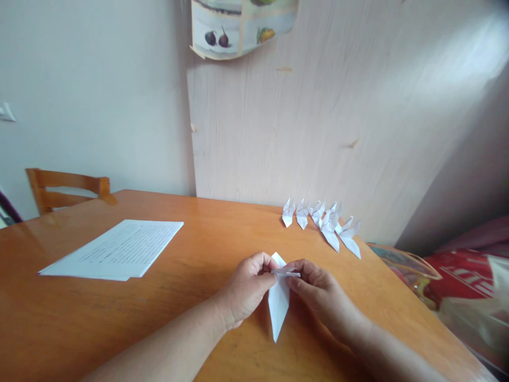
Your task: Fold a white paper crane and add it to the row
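A white folded paper piece [279, 302] is held above the wooden table, its long pointed end toward me and a shorter tip pointing away. My left hand [252, 284] pinches it at the left of its middle fold, thumb and fingers closed. On the other side my right hand [318, 286] grips the same fold between thumb and fingers. A narrow layered flap sticks out crosswise between the two hands. The fingertips partly cover the fold.
Several folded paper figures [330, 229] stand at the table's [207, 233] far right edge, near the wall. A stack of printed sheets [119, 249] lies at left. Behind it is a wooden chair [71, 180]. Red and clear bags [461, 281] sit beyond the right edge.
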Demonstrator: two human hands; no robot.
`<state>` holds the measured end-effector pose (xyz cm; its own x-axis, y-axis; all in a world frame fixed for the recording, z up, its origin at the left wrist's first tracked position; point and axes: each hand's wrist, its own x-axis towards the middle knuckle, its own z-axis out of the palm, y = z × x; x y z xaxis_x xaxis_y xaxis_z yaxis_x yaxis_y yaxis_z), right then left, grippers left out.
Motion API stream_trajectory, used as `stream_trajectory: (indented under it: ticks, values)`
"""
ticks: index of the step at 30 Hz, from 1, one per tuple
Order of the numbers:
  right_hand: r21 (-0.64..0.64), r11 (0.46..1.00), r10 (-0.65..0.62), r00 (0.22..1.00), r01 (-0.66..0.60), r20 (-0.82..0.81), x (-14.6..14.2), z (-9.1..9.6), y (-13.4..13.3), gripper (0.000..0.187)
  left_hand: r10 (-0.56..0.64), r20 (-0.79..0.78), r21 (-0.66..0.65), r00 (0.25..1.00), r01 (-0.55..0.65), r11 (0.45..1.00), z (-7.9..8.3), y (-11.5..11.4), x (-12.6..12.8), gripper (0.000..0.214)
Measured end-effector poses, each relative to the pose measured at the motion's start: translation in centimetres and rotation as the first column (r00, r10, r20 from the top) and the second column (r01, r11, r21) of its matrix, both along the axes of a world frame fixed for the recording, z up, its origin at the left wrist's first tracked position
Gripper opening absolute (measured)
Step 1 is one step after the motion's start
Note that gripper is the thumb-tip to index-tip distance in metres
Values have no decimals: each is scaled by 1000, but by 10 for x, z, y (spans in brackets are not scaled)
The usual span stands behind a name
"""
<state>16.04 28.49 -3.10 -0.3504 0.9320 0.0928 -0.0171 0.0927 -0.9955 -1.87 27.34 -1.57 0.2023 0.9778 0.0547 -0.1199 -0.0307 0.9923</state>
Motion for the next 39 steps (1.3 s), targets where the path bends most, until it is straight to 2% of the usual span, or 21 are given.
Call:
stream_trajectory:
  ticks: [7,13,19,23,25,31,33,39]
  values:
    - [13,1000,-10,1000,10,6,0,-3,3,22,-17,-20,-15,1000,17,1000,-6,5,0,11]
    - [34,999,-28,999,28,19,0,6,1,16,-52,16,-54,999,53,997,-5,5,-1,14]
    - [169,983,-56,996,68,-75,1,2,0,11,-3,157,-131,988,24,991,-3,7,-2,17]
    - [288,957,-65,992,32,105,5,-9,0,6,21,201,-161,979,12,987,-6,10,-3,19]
    - [336,942,-74,979,6,190,6,-12,0,11,16,225,-179,974,25,984,-7,11,-3,20]
    - [458,888,-103,952,-43,288,8,-9,2,15,-3,221,-172,975,42,984,-5,9,-2,19]
    - [459,887,-100,949,-52,300,8,-9,2,16,-6,211,-156,977,40,987,-6,9,-2,16]
    - [360,933,-93,967,1,237,10,-14,2,20,-13,160,-104,987,30,994,-7,10,-3,8]
